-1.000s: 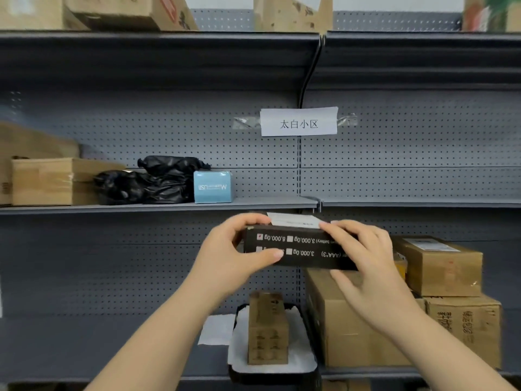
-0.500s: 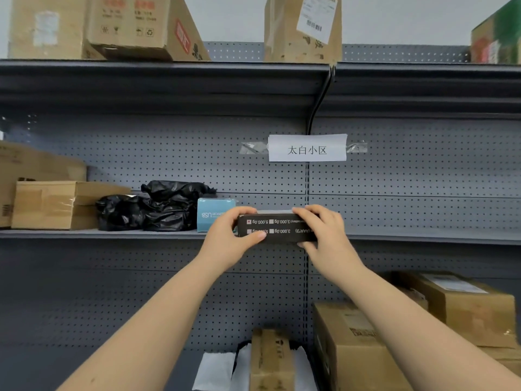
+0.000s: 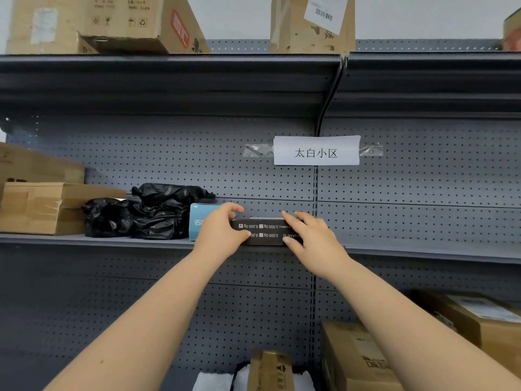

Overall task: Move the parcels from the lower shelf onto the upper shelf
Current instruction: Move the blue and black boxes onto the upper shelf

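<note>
Nearest to me, directly below the black box [image 3: 265, 232], a tall narrow carton [image 3: 270, 371] stands upright at the bottom edge of the view. Below and to the right of the black box sit a brown carton [image 3: 355, 359] and, further right, a labelled carton [image 3: 479, 314]. Both my forearms reach up and forward to the black box. My left hand [image 3: 220, 235] grips its left end, with the thumb pressed on the printed front face and the fingers curled over the top. My right hand [image 3: 315, 241] grips its right end, with the fingers laid over the top and the thumb at the lower front edge. The black box lies level, long side toward me, with its lower edge at the front lip of the upper shelf [image 3: 423, 249]. I cannot tell whether its full weight is on the shelf. Just left of the black box, partly behind my left hand, stands a pale blue box [image 3: 197, 221]. Further left lie crumpled black bags [image 3: 152, 213], touching the blue box, then a cardboard box [image 3: 36, 207]. Behind the black box runs the grey pegboard [image 3: 423, 187]. A paper label [image 3: 316, 150] is taped to it above and slightly right of the black box. High above the black box, on the top shelf, stand a large carton [image 3: 118, 24] and a carton with a barcode sticker [image 3: 310, 24].
</note>
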### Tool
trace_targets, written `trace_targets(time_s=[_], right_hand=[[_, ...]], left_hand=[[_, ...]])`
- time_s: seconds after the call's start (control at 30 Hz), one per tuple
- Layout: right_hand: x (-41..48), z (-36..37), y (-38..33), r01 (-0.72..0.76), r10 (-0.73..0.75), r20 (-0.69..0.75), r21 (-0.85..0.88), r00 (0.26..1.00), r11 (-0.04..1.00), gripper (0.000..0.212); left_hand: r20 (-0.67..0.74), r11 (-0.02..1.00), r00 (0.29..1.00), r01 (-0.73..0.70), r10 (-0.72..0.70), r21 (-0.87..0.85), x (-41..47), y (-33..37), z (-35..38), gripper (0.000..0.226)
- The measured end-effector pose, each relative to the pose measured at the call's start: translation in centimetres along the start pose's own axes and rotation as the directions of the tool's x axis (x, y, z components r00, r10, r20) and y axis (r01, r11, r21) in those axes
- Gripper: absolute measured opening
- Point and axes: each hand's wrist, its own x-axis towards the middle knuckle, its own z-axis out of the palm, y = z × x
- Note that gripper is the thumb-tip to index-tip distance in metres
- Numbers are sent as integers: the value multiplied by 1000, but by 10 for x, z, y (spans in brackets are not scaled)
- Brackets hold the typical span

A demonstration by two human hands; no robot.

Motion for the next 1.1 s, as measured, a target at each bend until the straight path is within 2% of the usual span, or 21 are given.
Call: trace_targets(time_s=[0.2,0.33,0.53,0.63,0.73,0.8,0.93,1.1], right_hand=[[-3,3,1,6,-6,13,-44,1000,999,71],[-20,-10,-3,25,-21,-60,76,998,997,74],[-87,-17,-8,78,-24,-207,257,978,963,59],[-126,-4,0,80,-17,-245,248,969,966,50],[-164,22,21,72,-38,-210,157,977,985,43],[-186,45,43,29,-10,-140,135,990,990,42],[-215,72,104,-153,164,-68,142,984,978,44],[-216,71,191,-334,337,-51,58,940,941,49]], left_hand=[[-8,1000,1000,-2,2,-11,-2,0,4,42],[-23,997,999,-32,30,-67,-18,9,-4,40],[31,962,985,-156,167,-224,-84,31,2,41],[116,951,971,-175,210,-256,-119,26,28,40],[173,971,962,-184,210,-153,-149,11,74,38],[244,981,952,-164,185,-104,-169,1,112,41],[377,993,924,-28,68,-112,-192,-8,187,43],[418,985,908,50,26,-168,-186,8,274,45]])
